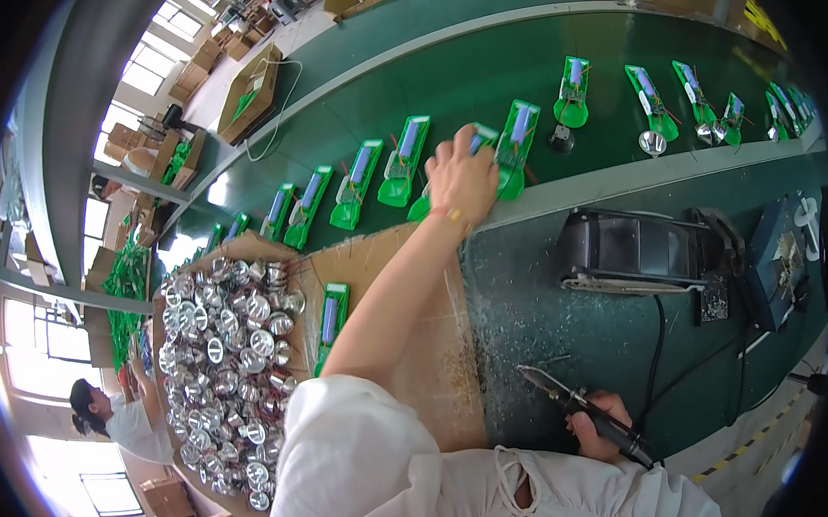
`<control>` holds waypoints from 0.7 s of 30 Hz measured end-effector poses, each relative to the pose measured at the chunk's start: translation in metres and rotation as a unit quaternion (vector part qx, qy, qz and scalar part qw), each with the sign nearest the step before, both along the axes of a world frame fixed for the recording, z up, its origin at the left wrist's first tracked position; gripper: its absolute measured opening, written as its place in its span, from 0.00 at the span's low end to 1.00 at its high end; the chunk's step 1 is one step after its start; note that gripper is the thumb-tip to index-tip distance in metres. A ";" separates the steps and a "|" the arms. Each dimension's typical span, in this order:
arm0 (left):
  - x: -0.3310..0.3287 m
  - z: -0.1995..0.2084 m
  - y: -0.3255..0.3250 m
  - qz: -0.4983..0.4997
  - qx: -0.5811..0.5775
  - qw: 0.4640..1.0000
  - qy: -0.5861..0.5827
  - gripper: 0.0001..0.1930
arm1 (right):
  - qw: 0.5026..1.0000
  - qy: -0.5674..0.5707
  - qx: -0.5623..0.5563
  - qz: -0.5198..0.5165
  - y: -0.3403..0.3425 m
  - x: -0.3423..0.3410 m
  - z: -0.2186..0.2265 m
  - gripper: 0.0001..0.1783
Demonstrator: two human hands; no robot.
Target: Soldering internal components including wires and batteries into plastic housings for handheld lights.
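Note:
My left hand (463,177) reaches over the green belt, its fingers curled over a green plastic housing with a blue cell (484,136). Most of that housing is hidden under the hand. Right beside it lies another green housing with a lilac cell (517,145), and to the left is one more (403,163). Close to my body, my right hand (602,423) is closed around the black handle of a soldering iron (616,431). The iron's metal tip points up and left over the dark green bench, touching no housing.
A heap of silver reflector cups with wires (226,356) fills the cardboard at left, near a single green housing (331,321). A black stand (633,251) with cables sits on the bench (525,300) at right. Solder bits litter the bench. Far left, another person (132,419) works.

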State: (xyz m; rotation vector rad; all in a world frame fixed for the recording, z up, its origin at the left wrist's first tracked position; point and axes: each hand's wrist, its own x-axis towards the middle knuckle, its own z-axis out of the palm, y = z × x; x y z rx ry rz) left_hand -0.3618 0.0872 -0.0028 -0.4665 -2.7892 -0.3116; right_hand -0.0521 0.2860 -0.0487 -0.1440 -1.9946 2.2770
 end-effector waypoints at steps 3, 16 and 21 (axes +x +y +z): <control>0.089 0.021 -0.046 0.008 0.076 0.996 -0.050 0.06 | 1.000 -0.031 -0.002 0.006 0.003 0.002 0.012 0.11; 0.307 0.018 -0.107 0.097 0.036 0.993 -0.059 0.08 | 0.999 -0.007 0.003 -0.050 -0.009 -0.010 0.012 0.09; 0.373 0.010 -0.151 0.313 0.037 0.943 0.106 0.26 | 0.997 0.030 0.059 -0.029 -0.006 -0.004 -0.001 0.09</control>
